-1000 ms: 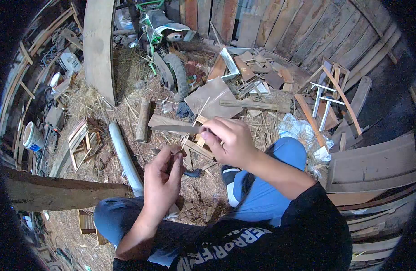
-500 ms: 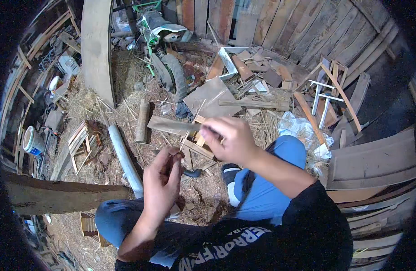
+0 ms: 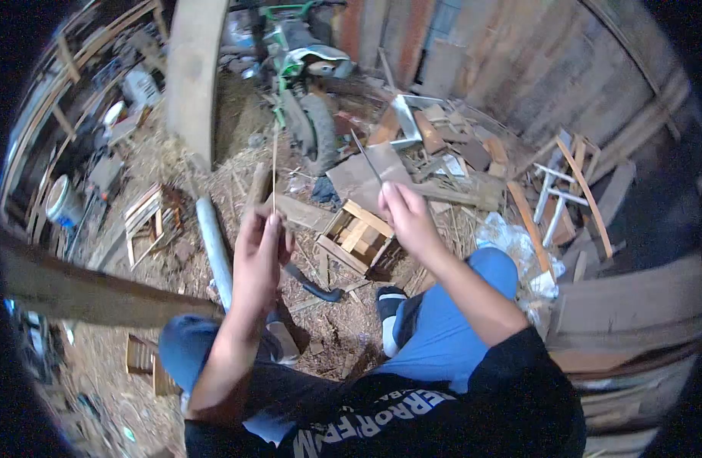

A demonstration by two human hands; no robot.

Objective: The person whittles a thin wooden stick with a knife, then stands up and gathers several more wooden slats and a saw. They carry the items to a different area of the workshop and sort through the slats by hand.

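Note:
My left hand [image 3: 261, 248] is closed around the lower end of a thin wooden stick [image 3: 275, 164], which points almost straight up. Held in my right hand [image 3: 408, 217] is a narrow, dark, pointed blade [image 3: 366, 159], probably a knife; its handle is hidden in my fist. The blade and the stick are apart, both tips upward. On the ground beyond and between my hands sits a small wooden box [image 3: 343, 258] with wood pieces inside. Below it lies a tool with a curved black handle [image 3: 320, 292], partly hidden behind my left hand.
A green motorbike [image 3: 309, 114] stands at the back. Scrap boards [image 3: 458, 195] and a white plastic bag [image 3: 505, 233] lie to the right. On the left are a pale pole [image 3: 214, 248], a slatted wooden piece [image 3: 149, 221] and a white bucket [image 3: 63, 201]. A thick beam [image 3: 99, 282] crosses the left side.
My hands have moved apart, the right one up and rightward. The stick and the blade now point upward, and the wooden box shows more fully between them. The view has shifted slightly.

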